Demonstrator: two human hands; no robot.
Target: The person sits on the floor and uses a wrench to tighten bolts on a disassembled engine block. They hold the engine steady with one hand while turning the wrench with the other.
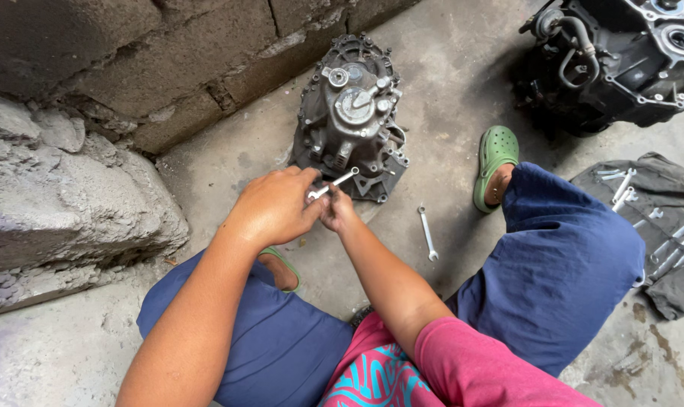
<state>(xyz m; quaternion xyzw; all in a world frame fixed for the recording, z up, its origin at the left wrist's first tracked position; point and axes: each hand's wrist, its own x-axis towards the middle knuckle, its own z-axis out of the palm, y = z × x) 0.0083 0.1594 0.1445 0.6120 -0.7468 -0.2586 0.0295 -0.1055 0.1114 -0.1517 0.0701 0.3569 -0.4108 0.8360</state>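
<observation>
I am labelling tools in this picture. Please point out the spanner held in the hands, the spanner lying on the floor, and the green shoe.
Held spanner (333, 183), head view, middle of its shaft.
Floor spanner (427, 234), head view, middle of its shaft.
Green shoe (496, 151), head view, perforated top.

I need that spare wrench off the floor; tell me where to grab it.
Grip the spare wrench at mid-shank, coming straight down from above. It lies flat on the concrete floor, its slim shank clear of the gearbox housing and the green clog, with both heads wider than the middle.
</observation>
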